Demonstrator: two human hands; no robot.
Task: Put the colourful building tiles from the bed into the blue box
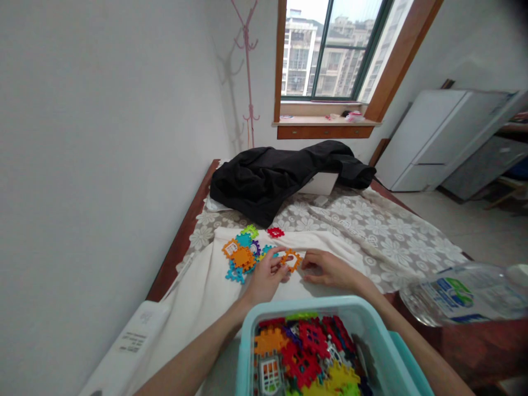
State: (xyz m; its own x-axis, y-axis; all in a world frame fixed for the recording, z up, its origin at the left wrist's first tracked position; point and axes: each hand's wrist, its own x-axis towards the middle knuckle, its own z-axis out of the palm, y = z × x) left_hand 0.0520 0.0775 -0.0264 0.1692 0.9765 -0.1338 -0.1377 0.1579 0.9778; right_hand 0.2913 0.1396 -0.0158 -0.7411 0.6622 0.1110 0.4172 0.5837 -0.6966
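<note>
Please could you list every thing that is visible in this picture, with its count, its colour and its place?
orange piece: one, orange open frame, on the white cloth, between both hands
joined pieces: one cluster, orange, blue, green, purple, on the white cloth left of the hands
red piece: one, red, alone beyond the cluster
bin: one, light blue, nearest the camera, full of mixed coloured pieces
white cloth: one, spread over the floral cover
black garment: one, heaped at the far end
plastic bottle: one, clear, at right
coat stand: one, pink, far corner
left hand: touching the orange piece
right hand: beside the orange piece
</note>
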